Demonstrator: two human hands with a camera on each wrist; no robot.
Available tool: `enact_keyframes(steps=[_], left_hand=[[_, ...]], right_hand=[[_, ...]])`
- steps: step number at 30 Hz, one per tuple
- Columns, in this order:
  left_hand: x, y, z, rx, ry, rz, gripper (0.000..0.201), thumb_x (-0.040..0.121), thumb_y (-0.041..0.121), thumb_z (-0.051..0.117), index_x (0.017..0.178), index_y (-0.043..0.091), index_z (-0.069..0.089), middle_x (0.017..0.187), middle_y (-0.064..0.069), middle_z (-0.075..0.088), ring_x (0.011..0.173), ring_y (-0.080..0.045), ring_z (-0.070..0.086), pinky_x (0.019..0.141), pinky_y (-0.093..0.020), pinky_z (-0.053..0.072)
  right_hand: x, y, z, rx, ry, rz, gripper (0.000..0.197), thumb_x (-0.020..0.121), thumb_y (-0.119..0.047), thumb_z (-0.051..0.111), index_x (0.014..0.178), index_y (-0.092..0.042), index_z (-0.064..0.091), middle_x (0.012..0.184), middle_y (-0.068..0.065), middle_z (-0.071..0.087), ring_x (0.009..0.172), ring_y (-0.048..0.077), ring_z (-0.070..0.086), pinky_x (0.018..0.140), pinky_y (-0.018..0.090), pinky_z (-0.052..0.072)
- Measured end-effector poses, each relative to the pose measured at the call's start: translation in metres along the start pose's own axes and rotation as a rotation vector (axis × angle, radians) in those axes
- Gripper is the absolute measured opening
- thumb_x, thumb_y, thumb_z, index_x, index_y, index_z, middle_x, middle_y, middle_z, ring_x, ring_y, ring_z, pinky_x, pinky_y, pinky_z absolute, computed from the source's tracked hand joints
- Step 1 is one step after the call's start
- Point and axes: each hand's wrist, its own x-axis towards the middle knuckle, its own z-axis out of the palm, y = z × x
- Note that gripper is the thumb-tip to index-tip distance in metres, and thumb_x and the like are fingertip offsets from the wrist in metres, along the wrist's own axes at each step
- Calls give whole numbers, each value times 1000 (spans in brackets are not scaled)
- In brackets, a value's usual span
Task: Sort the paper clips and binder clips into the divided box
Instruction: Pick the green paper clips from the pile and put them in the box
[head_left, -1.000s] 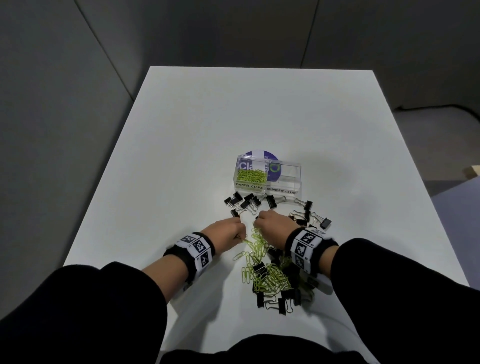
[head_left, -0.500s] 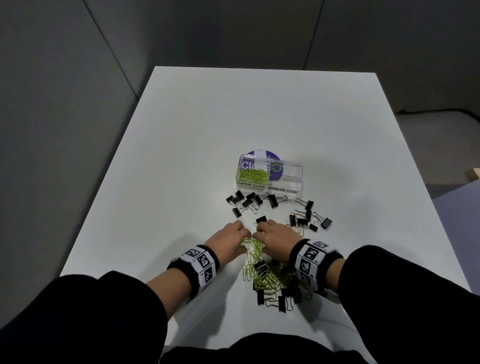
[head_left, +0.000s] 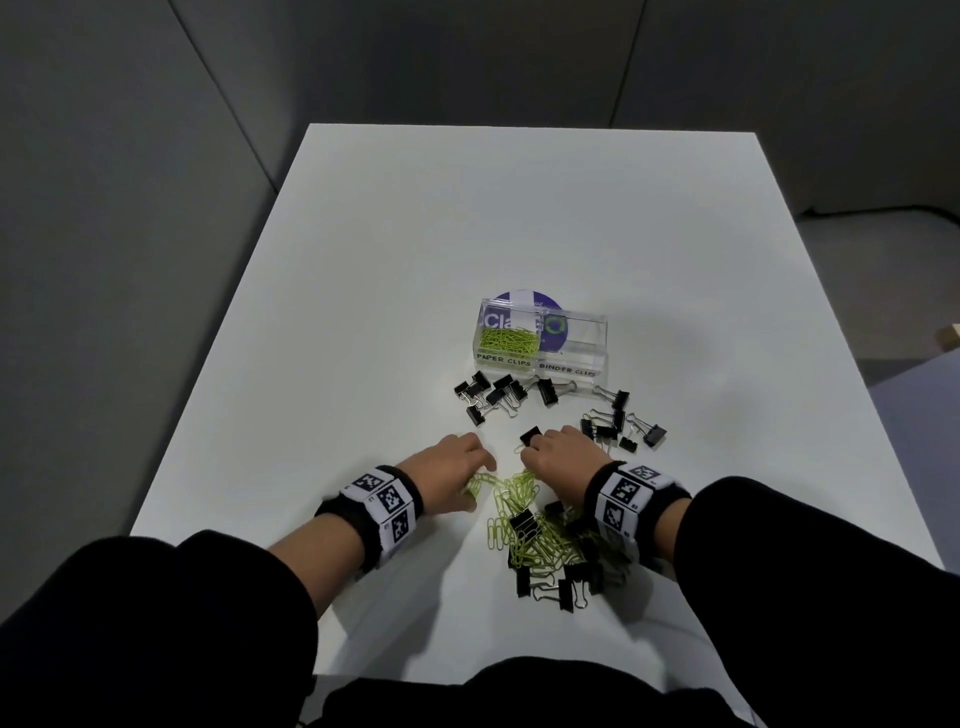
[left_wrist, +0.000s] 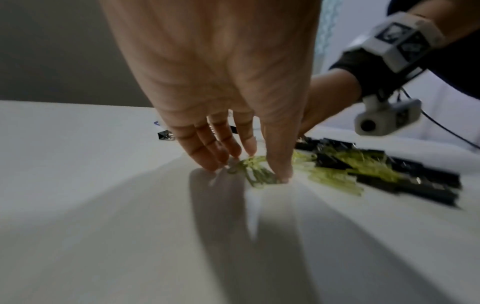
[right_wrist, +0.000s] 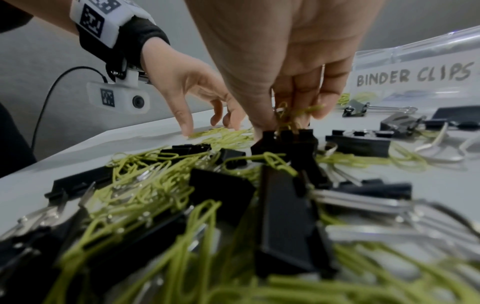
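Observation:
A clear divided box (head_left: 571, 332) stands mid-table; its left cell, labelled PAPER CLIPS, holds green paper clips (head_left: 506, 341), and the cell labelled BINDER CLIPS (right_wrist: 413, 75) looks empty. A mixed pile of green paper clips and black binder clips (head_left: 543, 540) lies near me. My left hand (head_left: 467, 475) reaches down with thumb and fingertips touching a small bunch of paper clips (left_wrist: 259, 176) on the table. My right hand (right_wrist: 291, 121) pinches a tuft of green paper clips (right_wrist: 296, 112) just above a black binder clip (right_wrist: 288, 142).
Loose black binder clips lie in front of the box (head_left: 493, 395) and to the right (head_left: 618, 421); one (head_left: 530, 435) sits by my right knuckles. The white table (head_left: 363, 338) ends close to the left hand's side and near my body.
The two hands, which were touching over the clips, have drawn apart. The left hand has slid back toward me onto the paper clips.

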Motion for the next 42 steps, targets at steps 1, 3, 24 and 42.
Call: enact_keyframes(steps=[1,3,24,42], left_hand=[[-1,0,0,-1,-8,-14,47,84,18,63,129,15,47,125,-7,46,114,-24,45,92,-31,40],[0,2,0,-53,0,-48,40,87,13,59,126,12,49,123,-10,50,112,-25,49,91,-30,39],[16,-4,-24,-49,-39,1,21,91,16,52,108,9,61,113,-9,64,101,-23,58,79,-24,39],[83,-16,-134,-78,453,-79,20,92,14,52,108,9,63,110,-11,62,102,-28,57,84,-33,42]], right_hand=[[0,0,0,7,-6,-3,29,87,5,45,115,-3,48,119,17,53,109,31,51,92,39,40],[2,1,0,51,-21,-12,29,86,8,45,113,-2,49,117,18,53,107,31,51,83,38,42],[11,48,-59,762,165,129,15,89,-11,58,101,-8,65,100,7,67,81,13,57,77,21,46],[57,75,-79,716,536,283,22,94,-14,48,106,-8,65,104,9,69,96,23,60,84,37,50]])
